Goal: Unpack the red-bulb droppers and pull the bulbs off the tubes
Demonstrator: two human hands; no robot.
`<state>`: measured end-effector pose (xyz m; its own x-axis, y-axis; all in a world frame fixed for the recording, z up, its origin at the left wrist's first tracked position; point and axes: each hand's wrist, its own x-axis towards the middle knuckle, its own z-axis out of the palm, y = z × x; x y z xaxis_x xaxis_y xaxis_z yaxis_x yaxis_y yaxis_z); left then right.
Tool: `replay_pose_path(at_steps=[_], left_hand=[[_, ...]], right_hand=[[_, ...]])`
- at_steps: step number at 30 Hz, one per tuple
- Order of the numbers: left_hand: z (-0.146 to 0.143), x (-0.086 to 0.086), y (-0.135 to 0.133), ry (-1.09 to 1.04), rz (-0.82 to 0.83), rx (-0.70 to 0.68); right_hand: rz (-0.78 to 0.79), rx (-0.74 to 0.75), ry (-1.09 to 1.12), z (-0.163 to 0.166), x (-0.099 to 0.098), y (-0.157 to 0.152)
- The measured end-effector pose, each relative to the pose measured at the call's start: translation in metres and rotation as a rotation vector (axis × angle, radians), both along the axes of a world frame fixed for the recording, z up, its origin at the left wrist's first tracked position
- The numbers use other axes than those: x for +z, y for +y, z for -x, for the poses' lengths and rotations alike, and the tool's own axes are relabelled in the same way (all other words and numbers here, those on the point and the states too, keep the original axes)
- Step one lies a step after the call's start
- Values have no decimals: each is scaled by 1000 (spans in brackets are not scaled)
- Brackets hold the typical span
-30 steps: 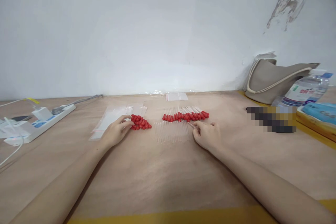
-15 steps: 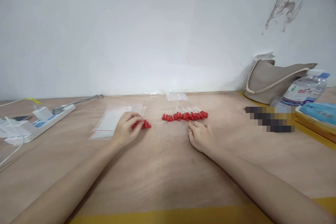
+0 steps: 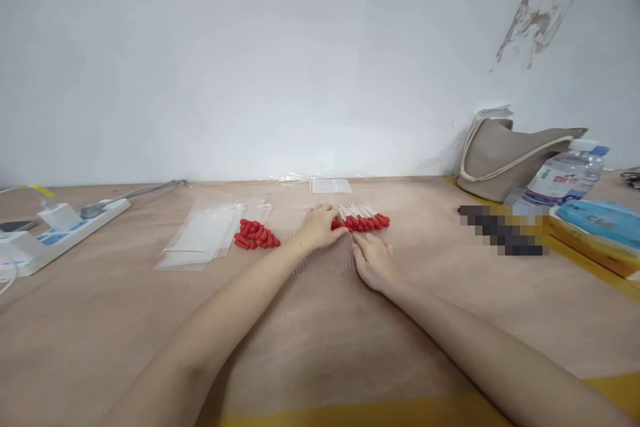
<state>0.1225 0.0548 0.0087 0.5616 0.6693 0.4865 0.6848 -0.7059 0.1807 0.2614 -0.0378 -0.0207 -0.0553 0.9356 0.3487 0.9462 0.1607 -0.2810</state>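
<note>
My left hand (image 3: 321,225) reaches over the row of clear glass tubes (image 3: 325,260), fingers pinched with a red rubber bulb (image 3: 340,229) at their tips. My right hand (image 3: 374,259) has its fingers closed at the right end of that row, on a glass tube mostly hidden by them. Behind both hands lies a row of droppers with red bulbs (image 3: 373,221), their pale tubes pointing to the wall; my left hand covers its left part. Left of my left wrist is a pile of loose red rubber bulbs (image 3: 256,233).
Clear zip bags (image 3: 195,240) lie left of the bulb pile, and another small bag (image 3: 330,185) is by the wall. A power strip (image 3: 75,240) with chargers sits at far left. At right are a grey bag (image 3: 515,153), a water bottle (image 3: 565,177) and a blue-and-yellow pack (image 3: 600,227).
My left hand has moved right from the bulb pile to the tubes, uncovering the pile. The right hand stays at the row's right end. The whole view has shifted slightly.
</note>
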Motion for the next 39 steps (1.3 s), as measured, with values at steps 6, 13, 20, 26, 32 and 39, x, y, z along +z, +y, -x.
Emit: replay_pose_path(at_steps=[6,13,20,26,32,39], left_hand=[[-5,-2,1,-53,-23,27],[26,-10,-27,-245,-37,117],[107,-13,-81,-373,-13,-54],[114,-18,-92,-367,-64,-196],[103,-26,-93,-345,-95,-288],[94,-18,-95,-143,-157,-247]], right_hand=[[-120,7,33,0,-1,-3],[-232,-23,163,-5,-9,3],[-551,216,174,-4,-3,-2],[-569,406,-122,7,6,-16],[-539,519,-147,10,1,-17],[-485,591,-127,22,1,-21]])
